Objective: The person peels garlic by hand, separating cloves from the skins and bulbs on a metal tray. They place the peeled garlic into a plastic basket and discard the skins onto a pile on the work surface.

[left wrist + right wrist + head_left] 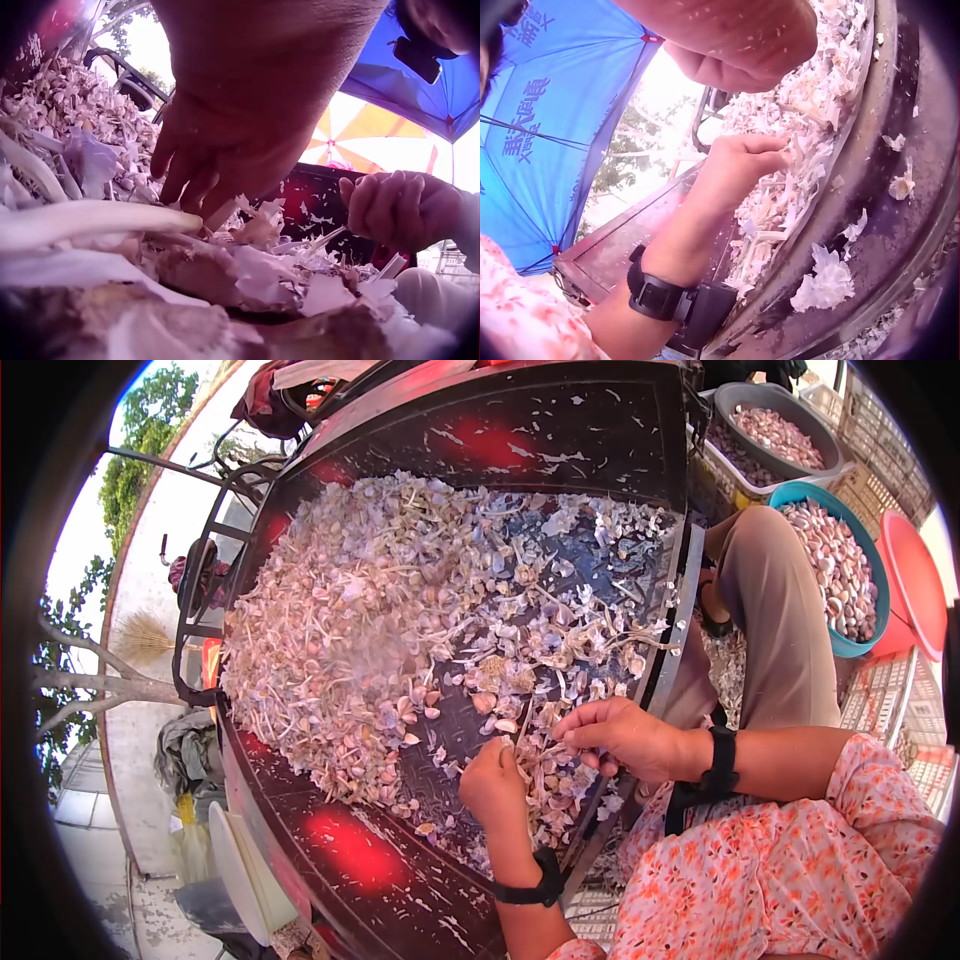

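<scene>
Loose garlic cloves (405,710), papery skins and dry stalks lie heaped in a dark metal cargo bed. My left hand (492,785) reaches down into the scraps near its front edge, fingertips among the skins (262,225). A pale clove (505,726) lies just beyond those fingers; I cannot tell whether they pinch anything. To its right, my right hand (628,740) has curled fingers, and a thin dry stalk (328,237) sticks out from its fingertips. In the right wrist view the left hand (739,169) bends down with thumb and forefinger close together.
A teal basin (868,565) of cloves stands at right, beside a red tub (915,585). Behind it a grey basin (735,405) also holds cloves. The bed's metal edge (672,630) runs beside the person's knee (775,560). Left of the bed stands a broom (145,638).
</scene>
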Demonstrator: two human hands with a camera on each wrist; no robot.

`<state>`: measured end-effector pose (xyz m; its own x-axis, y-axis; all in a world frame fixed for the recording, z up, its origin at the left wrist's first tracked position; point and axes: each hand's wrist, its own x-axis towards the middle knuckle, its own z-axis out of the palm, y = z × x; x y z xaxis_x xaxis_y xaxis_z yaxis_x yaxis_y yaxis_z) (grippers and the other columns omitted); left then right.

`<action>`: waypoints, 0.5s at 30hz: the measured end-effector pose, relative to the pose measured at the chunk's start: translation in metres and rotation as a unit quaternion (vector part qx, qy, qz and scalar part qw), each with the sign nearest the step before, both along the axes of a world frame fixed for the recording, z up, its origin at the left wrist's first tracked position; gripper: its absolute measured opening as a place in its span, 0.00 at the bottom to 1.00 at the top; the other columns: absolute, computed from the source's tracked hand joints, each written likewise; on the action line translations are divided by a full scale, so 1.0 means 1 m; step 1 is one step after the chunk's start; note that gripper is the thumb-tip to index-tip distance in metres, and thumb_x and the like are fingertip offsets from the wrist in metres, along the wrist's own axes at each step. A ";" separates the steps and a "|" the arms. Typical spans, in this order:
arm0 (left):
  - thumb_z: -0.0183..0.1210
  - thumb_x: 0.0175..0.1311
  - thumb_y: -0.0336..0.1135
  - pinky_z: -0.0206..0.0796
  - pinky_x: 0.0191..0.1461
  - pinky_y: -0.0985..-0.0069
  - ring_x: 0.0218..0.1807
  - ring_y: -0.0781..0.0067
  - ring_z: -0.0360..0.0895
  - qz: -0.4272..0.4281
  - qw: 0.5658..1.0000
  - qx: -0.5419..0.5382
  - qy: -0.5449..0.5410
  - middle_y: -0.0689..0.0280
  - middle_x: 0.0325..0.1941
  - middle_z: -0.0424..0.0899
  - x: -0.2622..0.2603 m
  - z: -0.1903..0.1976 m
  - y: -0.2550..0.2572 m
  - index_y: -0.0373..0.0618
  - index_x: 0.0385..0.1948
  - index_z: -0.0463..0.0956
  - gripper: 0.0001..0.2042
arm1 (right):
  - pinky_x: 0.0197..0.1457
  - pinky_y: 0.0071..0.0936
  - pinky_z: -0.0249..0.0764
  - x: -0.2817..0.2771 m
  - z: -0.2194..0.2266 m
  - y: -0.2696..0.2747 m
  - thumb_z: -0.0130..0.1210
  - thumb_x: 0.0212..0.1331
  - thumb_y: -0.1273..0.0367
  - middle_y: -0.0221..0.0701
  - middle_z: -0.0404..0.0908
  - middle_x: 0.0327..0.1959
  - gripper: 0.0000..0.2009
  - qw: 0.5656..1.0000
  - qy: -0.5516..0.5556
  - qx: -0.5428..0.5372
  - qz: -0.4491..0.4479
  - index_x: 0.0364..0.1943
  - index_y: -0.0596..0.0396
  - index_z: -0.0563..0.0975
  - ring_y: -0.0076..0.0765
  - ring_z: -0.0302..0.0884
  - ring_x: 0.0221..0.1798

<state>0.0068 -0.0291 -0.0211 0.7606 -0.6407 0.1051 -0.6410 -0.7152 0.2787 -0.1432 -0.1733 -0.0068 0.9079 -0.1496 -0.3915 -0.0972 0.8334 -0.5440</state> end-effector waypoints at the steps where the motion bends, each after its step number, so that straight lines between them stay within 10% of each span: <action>1: 0.59 0.54 0.31 0.70 0.37 0.72 0.30 0.64 0.80 -0.001 1.000 -0.001 0.000 0.54 0.31 0.83 -0.002 0.003 0.000 0.42 0.39 0.81 0.11 | 0.20 0.11 0.60 0.002 0.000 0.000 0.50 0.60 0.70 0.22 0.74 0.26 0.08 0.999 0.007 -0.039 0.008 0.41 0.56 0.76 0.13 0.68 0.24; 6: 0.60 0.53 0.22 0.66 0.34 0.86 0.32 0.85 0.74 0.063 0.912 -0.273 0.299 0.66 0.31 0.82 -0.029 0.034 -0.006 0.33 0.41 0.78 0.12 | 0.21 0.14 0.64 0.014 0.007 0.007 0.51 0.59 0.69 0.22 0.73 0.25 0.09 0.990 -0.006 -0.139 0.002 0.40 0.57 0.76 0.14 0.68 0.23; 15: 0.58 0.53 0.17 0.68 0.38 0.84 0.33 0.82 0.76 0.085 0.820 -0.391 0.408 0.63 0.35 0.81 -0.063 0.071 -0.005 0.32 0.44 0.77 0.14 | 0.30 0.17 0.69 0.008 0.030 0.008 0.53 0.59 0.70 0.25 0.75 0.29 0.09 0.970 -0.103 -0.221 -0.005 0.41 0.57 0.76 0.18 0.72 0.29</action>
